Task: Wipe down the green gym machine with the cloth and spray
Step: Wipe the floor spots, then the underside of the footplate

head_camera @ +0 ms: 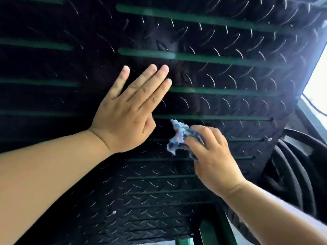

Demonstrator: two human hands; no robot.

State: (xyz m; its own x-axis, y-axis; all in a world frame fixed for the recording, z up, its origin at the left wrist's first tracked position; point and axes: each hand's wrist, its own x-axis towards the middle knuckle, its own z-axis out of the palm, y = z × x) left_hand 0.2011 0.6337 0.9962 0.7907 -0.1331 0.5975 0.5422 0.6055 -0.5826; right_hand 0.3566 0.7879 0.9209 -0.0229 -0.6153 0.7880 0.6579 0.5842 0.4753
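**Holding the cloth at the machine's tread plate**

Bunched in my right hand (pixel 210 156) is the cloth (pixel 178 137), a crumpled blue-and-white wad pinched between my thumb and curled fingers. It sits just below the middle of the view, toward 5 o'clock, with its loose end sticking out at 11 o'clock from my knuckles. It is right at the plate's surface; whether it presses on it I cannot tell.

At 10 o'clock from the cloth is my left hand (pixel 127 110), its fingers straight and its palm toward the plate. The index finger is spread a little from the other three, which lie together.

Behind both hands, the tread plate (pixel 221 76) of the green gym machine (pixel 194 57) fills nearly everything: black metal with raised curved ridges that catch the light, crossed by long horizontal green slots.

At 6 o'clock a green frame (pixel 208 230) shows below the plate's edge. At 4 o'clock stand dark discs (pixel 290 174), edge-on. At 2 to 3 o'clock a bright opening (pixel 318 82) glares white.
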